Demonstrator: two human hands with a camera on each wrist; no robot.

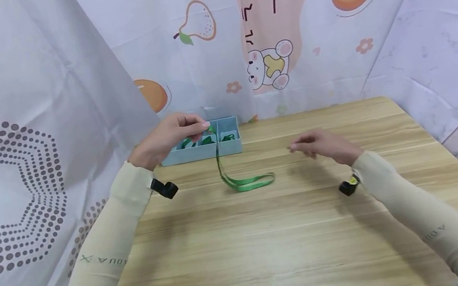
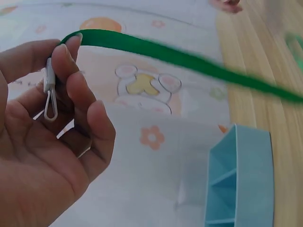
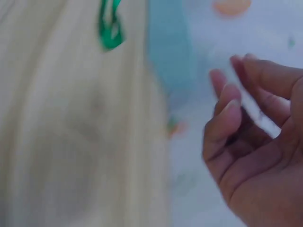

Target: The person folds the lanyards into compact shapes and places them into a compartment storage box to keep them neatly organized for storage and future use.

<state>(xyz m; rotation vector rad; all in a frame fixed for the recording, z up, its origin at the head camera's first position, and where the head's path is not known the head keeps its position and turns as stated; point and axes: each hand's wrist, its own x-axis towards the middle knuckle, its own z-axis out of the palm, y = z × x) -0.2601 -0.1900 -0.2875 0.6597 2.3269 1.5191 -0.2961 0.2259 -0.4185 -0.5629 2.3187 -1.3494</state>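
Observation:
My left hand [image 1: 174, 133] is raised over the front of a light blue compartment box [image 1: 201, 153]. Its thumb and fingertips pinch one end of a green lanyard [image 2: 156, 51], right beside a small white clip [image 2: 50, 106] that hangs against the palm. From there the strap drops to the tabletop, where its loop lies bent toward the right. My right hand [image 1: 323, 144] hovers over the table to the right of that loop, fingers loosely bent and nothing between them.
More dark green pieces [image 1: 207, 140] lie in the box's compartments at the back of the wooden table [image 1: 271, 253]. A printed curtain [image 1: 143, 20] hangs right behind the table, with more sheeting along the left and right sides.

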